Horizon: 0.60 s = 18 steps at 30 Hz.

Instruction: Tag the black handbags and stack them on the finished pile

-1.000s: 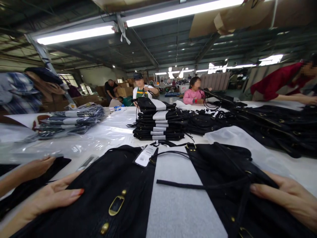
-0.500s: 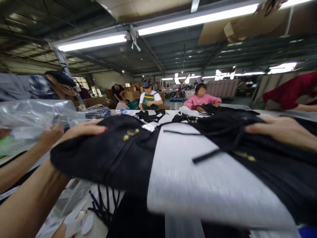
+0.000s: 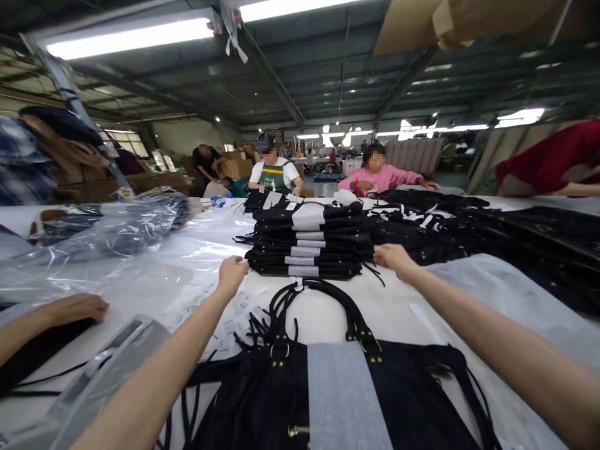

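Note:
A stack of folded black bags (image 3: 272, 247), each with a pale paper band (image 3: 302, 260) round its middle, stands on the table ahead. My left hand (image 3: 233, 276) is by the stack's lower left corner, fingers curled closed; whether anything is between them is hidden. On the other side, my right hand (image 3: 396, 259) has its fingers pinched together close to the stack's right edge, contents not visible. Nearest me lies another black handbag (image 3: 262, 400) with looped handles (image 3: 344, 297), gold-coloured fittings and a pale paper strip (image 3: 342, 394) down its front.
At left, a co-worker's hand (image 3: 77, 309) rests on black material, beside a grey plastic object (image 3: 112, 369). Clear plastic sheeting (image 3: 117, 234) covers things behind it. Many black bags (image 3: 515, 240) lie at right near white sheeting (image 3: 529, 312). Two co-workers work across the table.
Both hands held up a black bag with a pale band close to me; they have let it go and now flank the stack. The view has shifted, showing more of the table.

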Motion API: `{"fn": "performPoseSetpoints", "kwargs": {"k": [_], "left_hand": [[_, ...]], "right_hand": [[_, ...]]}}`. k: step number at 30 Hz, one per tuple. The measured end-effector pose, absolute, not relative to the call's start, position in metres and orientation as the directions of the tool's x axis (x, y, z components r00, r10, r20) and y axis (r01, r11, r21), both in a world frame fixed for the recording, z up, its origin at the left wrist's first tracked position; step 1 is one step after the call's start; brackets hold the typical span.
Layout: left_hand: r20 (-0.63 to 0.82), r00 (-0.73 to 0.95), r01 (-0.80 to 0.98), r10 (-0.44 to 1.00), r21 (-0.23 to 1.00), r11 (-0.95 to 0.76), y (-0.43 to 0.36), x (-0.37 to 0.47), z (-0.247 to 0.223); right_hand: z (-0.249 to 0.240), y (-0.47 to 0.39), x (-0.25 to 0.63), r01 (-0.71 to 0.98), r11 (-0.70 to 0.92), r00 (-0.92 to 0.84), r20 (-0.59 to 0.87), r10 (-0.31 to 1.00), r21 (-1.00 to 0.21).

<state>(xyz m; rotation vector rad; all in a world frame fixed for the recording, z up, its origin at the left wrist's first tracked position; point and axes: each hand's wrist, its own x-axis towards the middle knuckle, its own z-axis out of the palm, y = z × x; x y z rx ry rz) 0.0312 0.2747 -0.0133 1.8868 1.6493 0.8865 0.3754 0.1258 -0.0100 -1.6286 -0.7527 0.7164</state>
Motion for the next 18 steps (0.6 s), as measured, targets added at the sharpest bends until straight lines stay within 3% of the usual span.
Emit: {"fn": "performPoseSetpoints", "kwargs": {"k": [2, 3, 5, 7, 9, 12, 15, 18], "left_hand": [[0.149, 0.155, 0.733, 0.977, 0.645, -0.215, 0.248, 0.022, -0.048], [0.161, 0.238, 0.768, 0.958, 0.572, -0.288, 0.232, 0.017, -0.061], [0.197, 0.428, 0.780, 0.882, 0.413, -0.470, 0.196, 0.007, -0.078], [0.246, 0.609, 0.702, 0.754, 0.276, -0.657, 0.156, -0.001, -0.092], [0.274, 0.753, 0.580, 0.599, 0.153, -0.800, 0.118, -0.009, -0.106], [0.242, 0.859, 0.467, 0.452, -0.007, -0.884, 0.076, -0.017, -0.130], [0.229, 0.869, 0.466, 0.438, -0.081, -0.881, 0.058, -0.020, -0.153], [0.236, 0.861, 0.482, 0.450, -0.095, -0.871, 0.058, -0.019, -0.167]], "right_hand": [[-0.046, 0.093, 0.360, 0.236, -0.210, 0.558, -0.044, 0.829, -0.949], [-0.060, 0.071, 0.352, 0.413, -0.223, 0.481, 0.003, 0.877, -0.883], [-0.082, 0.017, 0.335, 0.689, -0.186, 0.324, 0.068, 0.943, -0.700], [-0.098, -0.042, 0.313, 0.846, -0.118, 0.197, 0.099, 0.975, -0.520], [-0.110, -0.097, 0.288, 0.919, -0.082, 0.133, 0.109, 0.985, -0.386], [-0.118, -0.159, 0.255, 0.962, -0.087, 0.118, 0.105, 0.987, -0.258], [-0.114, -0.198, 0.242, 0.962, -0.084, 0.123, 0.138, 0.983, -0.258], [-0.104, -0.230, 0.251, 0.927, -0.156, 0.248, 0.247, 0.937, -0.341]]}}
